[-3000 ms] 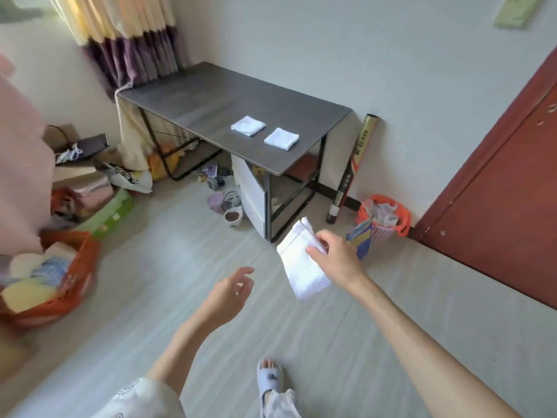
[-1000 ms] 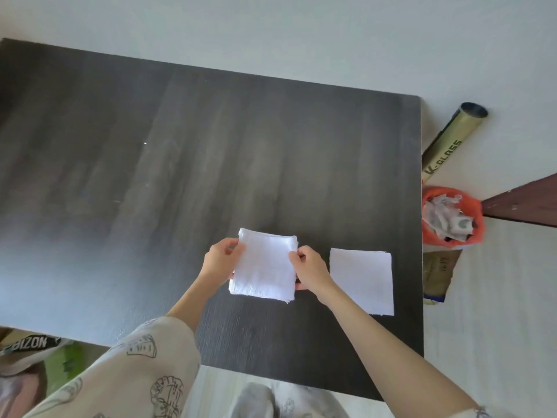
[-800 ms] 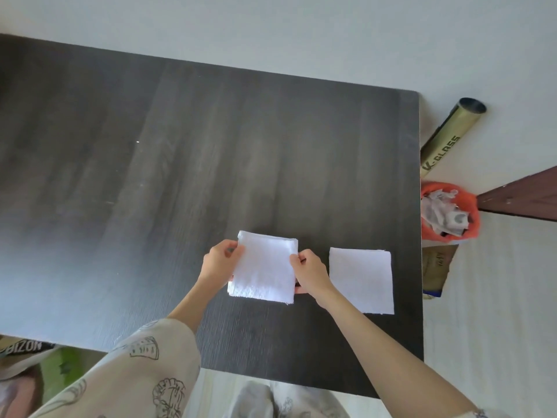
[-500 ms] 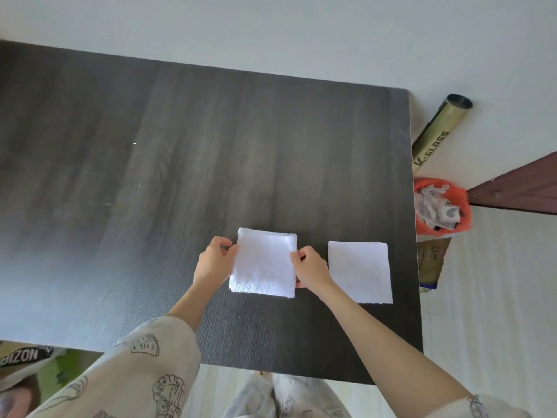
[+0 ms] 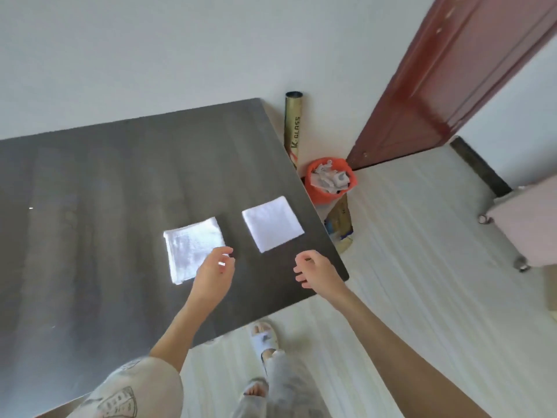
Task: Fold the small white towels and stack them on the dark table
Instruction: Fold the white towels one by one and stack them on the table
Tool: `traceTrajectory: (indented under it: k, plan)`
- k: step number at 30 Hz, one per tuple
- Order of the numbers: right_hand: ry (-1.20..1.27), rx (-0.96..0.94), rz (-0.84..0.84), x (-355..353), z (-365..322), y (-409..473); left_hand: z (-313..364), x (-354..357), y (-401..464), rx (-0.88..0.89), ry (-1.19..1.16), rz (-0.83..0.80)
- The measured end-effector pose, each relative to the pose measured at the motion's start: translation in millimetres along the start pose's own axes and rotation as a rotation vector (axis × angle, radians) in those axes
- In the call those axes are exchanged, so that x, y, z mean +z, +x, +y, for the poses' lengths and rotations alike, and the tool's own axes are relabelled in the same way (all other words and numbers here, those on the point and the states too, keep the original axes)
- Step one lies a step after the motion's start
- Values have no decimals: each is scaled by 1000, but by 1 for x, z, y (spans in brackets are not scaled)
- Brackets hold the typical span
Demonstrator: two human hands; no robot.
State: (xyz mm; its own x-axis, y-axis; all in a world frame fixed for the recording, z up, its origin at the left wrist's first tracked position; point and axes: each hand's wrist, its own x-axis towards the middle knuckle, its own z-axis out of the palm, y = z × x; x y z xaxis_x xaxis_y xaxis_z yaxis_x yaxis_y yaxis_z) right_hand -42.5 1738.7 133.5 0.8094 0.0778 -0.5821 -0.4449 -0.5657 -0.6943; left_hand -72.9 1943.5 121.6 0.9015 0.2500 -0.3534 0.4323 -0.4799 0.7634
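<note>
Two square folded white towels, left towel (image 5: 193,247) and right towel (image 5: 272,223), lie apart on the dark bench (image 5: 105,191); left hand (image 5: 214,274) and right hand (image 5: 316,271) hover, fingers relaxed, grasping nothing.

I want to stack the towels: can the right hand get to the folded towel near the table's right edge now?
Probably yes: the right hand holds nothing and hovers just beside that towel, nothing lying between them.

Two small white towels are laid flat on the dark table (image 5: 120,182), folded into squares and set apart from each other. The left towel (image 5: 193,248), with a visible terry texture, is placed further in from the table's right edge. The right towel (image 5: 272,223), smoother-looking, is placed just beside that edge.
</note>
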Motion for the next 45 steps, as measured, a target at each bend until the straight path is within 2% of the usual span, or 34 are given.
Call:
traceTrajectory:
  k: [7, 11, 13, 18, 26, 33, 39, 45]
  plan:
    - [303, 43, 349, -128, 101, -110, 108, 129, -64, 307, 139, -408]
    - [528, 81, 546, -204, 176, -173, 181, 225, -107, 537, 232, -559]
    - [562, 104, 641, -246, 221, -208, 216, 284, -133, 651, 240, -630]
    - [597, 169, 872, -350, 335, -294, 297, 436, -213, 809, 317, -828]
    - [614, 280, 1029, -495, 483, -383, 394, 626, -328, 914, 393, -1046]
    - [648, 286, 1057, -635, 593, -389, 477, 795, -354, 909, 420, -1098]
    - [661, 336, 1118, -790, 682, -395, 587, 965, -382, 909, 411, -1166]
    - [673, 369, 1184, -920, 762, -413, 677, 1098, -433, 995, 464, -1245]
